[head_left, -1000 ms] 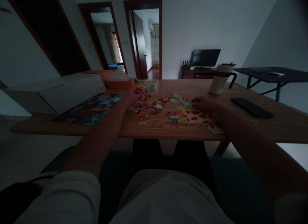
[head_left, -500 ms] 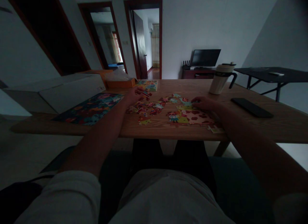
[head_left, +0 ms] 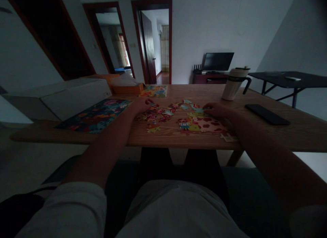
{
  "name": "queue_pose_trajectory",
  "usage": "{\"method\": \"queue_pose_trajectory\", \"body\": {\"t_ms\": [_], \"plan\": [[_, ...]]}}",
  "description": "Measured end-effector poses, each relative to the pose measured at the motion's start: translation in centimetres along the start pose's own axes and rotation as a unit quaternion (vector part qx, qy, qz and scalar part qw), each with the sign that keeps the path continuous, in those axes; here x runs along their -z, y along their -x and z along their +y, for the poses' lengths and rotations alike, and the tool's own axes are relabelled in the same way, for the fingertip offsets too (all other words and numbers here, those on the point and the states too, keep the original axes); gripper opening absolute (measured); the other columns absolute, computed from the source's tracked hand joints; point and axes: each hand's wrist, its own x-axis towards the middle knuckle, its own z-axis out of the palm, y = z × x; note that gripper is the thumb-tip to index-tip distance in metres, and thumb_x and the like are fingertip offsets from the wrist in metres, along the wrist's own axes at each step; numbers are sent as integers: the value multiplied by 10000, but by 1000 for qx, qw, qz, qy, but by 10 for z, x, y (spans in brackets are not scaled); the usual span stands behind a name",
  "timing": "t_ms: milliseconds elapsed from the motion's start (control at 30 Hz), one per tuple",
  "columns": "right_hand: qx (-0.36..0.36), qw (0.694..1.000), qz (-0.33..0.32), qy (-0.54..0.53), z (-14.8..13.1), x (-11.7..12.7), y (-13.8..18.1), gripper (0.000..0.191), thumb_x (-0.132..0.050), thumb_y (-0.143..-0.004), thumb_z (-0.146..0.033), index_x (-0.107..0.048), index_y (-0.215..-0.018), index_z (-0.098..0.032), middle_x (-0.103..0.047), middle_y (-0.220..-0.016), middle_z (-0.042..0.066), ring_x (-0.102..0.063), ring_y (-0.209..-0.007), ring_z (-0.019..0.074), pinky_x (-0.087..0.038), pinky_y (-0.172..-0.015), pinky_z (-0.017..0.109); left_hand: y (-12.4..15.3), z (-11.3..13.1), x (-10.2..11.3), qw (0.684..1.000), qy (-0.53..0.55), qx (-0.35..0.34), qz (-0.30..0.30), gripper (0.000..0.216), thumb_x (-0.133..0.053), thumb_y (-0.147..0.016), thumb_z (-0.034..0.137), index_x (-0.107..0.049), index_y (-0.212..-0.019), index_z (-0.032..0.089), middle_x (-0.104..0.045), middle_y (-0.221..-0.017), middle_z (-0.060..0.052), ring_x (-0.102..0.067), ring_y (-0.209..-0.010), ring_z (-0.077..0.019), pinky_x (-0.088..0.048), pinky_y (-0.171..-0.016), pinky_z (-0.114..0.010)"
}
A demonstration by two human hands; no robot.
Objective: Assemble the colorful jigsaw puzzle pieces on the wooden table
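Stray puzzle pieces near the front edge, under two low forearms

The likeliest trouble is at the near edge of the wooden surface point(head_left: 176, 141). A pale jigsaw piece point(head_left: 229, 137) lies there just beside the right forearm, so an inward sweep of that arm could push it over. The partly joined puzzle section point(head_left: 208, 124) sits right of the middle of the near edge; its seams could part if the right hand point(head_left: 215, 110) drags while its fingertips rest at the section's far side. Whether those bent fingers pinch a piece or only press down, I cannot tell.

The left hand point(head_left: 144, 104) curls at the far left side of the loose pile point(head_left: 163, 115); whether anything is between thumb and fingers is too dark to make out. Pieces there overlap, so a hasty lift could scatter neighbours.

As for room, wood shows between the pile and the joined section, and from the pile back to the far edge. Leftward, the dark picture sheet point(head_left: 97, 116) and the orange box point(head_left: 129, 89) limit the left hand. Rightward, the mug point(head_left: 233, 84) stands near the far right corner and a flat black object point(head_left: 267, 114) lies toward the right edge; a wide elbow swing could catch the latter.
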Motion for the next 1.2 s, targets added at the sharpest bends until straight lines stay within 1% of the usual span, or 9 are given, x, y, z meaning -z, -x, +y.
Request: {"method": "queue_pose_trajectory", "body": {"t_ms": [167,300,400,500,700,867,1000,1100,1200], "plan": [[1,1000,1,11,-3,2,2,297,-635,-928,-314,-762,-1186,-239,-766,-1167,101,-731,-1036,282,-583,-964,418,1,25,-8,997,-70,-31,7,281,-670,-868,273,-734,-1122,170,-734,-1082,-117,-672,-900,-235,-512,-790,-317],[-6,1000,-5,13,-7,4,5,306,-628,-940,-300,-756,-1204,-214,-754,-1204,118,-730,-1043,281,-573,-973,404,6,70,-24,976,-138,-136,-104,374,-630,-927,496,-751,-1153,224,-737,-1147,-95,-668,-999,-264,-494,-874,-330],[-11,1000,-12,20,-9,5,6,321,-623,-948,-297,-748,-1228,-199,-749,-1219,127,-726,-1057,283,-562,-982,395,5,102,-36,963,-174,-112,-174,485,-619,-926,533,-703,-1292,226,-751,-1128,-100,-678,-988,-275,-493,-875,-334],[-7,999,-15,28,-8,5,6,332,-613,-961,-303,-739,-1241,-177,-739,-1244,137,-718,-1081,283,-551,-996,391,-2,118,-45,953,-221,-89,-188,420,-673,-895,449,-732,-1241,219,-758,-1116,-110,-684,-990,-287,-493,-886,-344],[-6,1000,-11,15,-8,5,5,307,-626,-953,-323,-746,-1216,-222,-751,-1221,105,-726,-1055,272,-568,-971,389,-14,106,-51,964,-207,-107,-126,297,-636,-874,248,-756,-1135,173,-747,-1129,-155,-678,-1015,-310,-493,-920,-379],[-10,1000,-11,15,-10,6,6,296,-624,-950,-308,-752,-1201,-219,-757,-1197,115,-730,-1025,280,-570,-970,411,-21,89,-50,976,-172,-109,-78,620,-692,-823,199,-592,-1435,197,-689,-1292,-172,-659,-1111,-332,-479,-939,-379],[-11,1000,-12,12,-13,7,8,298,-618,-952,-285,-748,-1210,-211,-747,-1222,123,-725,-1048,283,-563,-979,408,-24,78,-42,985,-156,-59,-30,672,-646,-865,170,-506,-1521,217,-689,-1299,-168,-651,-1131,-327,-476,-933,-379],[-15,1000,-14,16,-14,8,9,301,-619,-955,-293,-748,-1214,-206,-740,-1237,123,-721,-1062,276,-556,-988,388,-20,75,-34,986,-146,-82,3,604,-670,-848,150,-591,-1446,187,-693,-1291,-161,-642,-1143,-312,-473,-950,-364],[-19,1000,-16,7,-13,8,10,305,-631,-951,-306,-751,-1218,-221,-741,-1237,117,-724,-1051,275,-561,-982,392,-12,87,-34,984,-117,-134,31,386,-613,-932,212,-707,-1306,179,-735,-1185,-138,-662,-1077,-289,-476,-951,-371]]}}
